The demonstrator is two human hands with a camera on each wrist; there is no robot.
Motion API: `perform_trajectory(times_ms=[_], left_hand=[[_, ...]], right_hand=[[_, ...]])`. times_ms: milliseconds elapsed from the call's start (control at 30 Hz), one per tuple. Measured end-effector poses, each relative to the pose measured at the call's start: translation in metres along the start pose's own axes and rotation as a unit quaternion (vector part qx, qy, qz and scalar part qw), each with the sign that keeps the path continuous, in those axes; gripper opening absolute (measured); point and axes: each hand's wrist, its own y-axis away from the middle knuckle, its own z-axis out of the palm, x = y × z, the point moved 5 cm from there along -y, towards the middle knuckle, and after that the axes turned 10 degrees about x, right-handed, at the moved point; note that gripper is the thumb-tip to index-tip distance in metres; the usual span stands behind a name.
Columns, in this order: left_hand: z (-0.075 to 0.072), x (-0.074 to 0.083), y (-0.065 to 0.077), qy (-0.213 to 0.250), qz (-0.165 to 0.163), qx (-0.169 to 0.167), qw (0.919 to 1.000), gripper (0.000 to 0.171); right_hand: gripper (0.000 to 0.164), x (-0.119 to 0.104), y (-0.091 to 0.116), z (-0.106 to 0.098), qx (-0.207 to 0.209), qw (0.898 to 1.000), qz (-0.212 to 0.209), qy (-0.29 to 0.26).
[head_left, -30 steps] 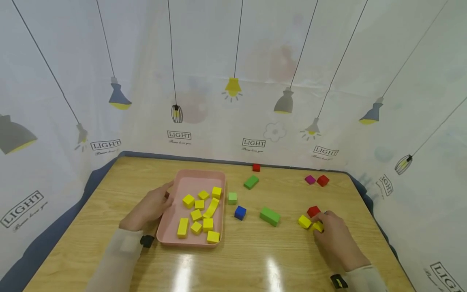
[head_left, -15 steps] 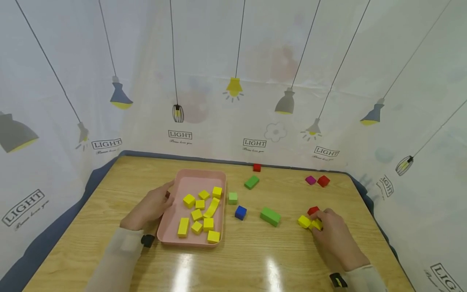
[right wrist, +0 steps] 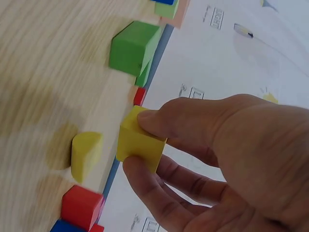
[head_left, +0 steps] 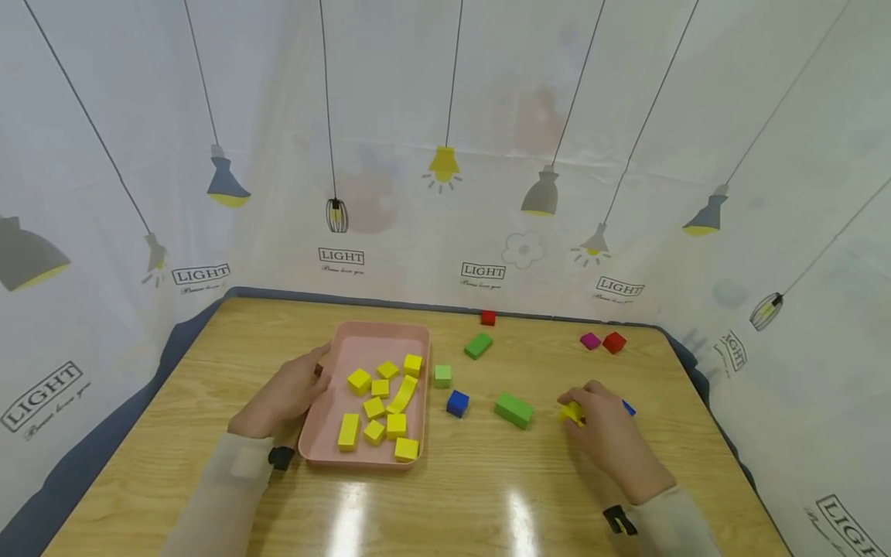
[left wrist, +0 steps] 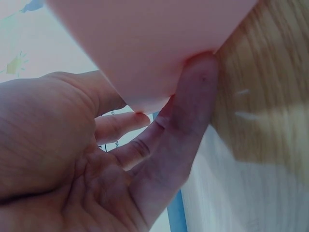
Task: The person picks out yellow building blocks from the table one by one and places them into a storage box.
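Note:
My left hand (head_left: 284,394) holds the left side of a pink tray (head_left: 316,441), the thumb over the rim and fingers against the outer wall (left wrist: 145,43). Inside the tray lie several yellow blocks (head_left: 359,381). At the right, my right hand (head_left: 612,433) pinches a yellow cube (right wrist: 140,140) between thumb and fingers, above the table. Below it in the right wrist view, a rounded yellow block (right wrist: 87,154) rests on the wood near a red block (right wrist: 81,207). A blue block (head_left: 629,407) shows partly behind the hand.
Between tray and right hand stand a blue cube (head_left: 457,403), a light green cube (head_left: 442,376) and a larger green block (head_left: 513,410). Farther back are another green block (head_left: 478,346), red blocks (head_left: 614,343) and a magenta block (head_left: 590,340). A printed curtain (head_left: 418,271) borders the table.
My right hand has moved left and lifted a yellow cube off the table, uncovering part of a blue block and covering the red one. The left hand and tray stay in place.

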Motion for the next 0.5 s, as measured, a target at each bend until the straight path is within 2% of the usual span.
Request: perform_trajectory(times_ms=[300,500], left_hand=[[0.002,-0.001,-0.001,0.001,-0.010,-0.005,0.9999,0.062],[0.001,-0.001,-0.001,0.003,-0.013,-0.003,0.9999,0.061]], right_hand=[[0.030,-0.043,-0.013,0.014,-0.009,0.999,-0.035,-0.036],[0.031,-0.074,-0.021,0.023,-0.020,0.998,-0.054,-0.028]])
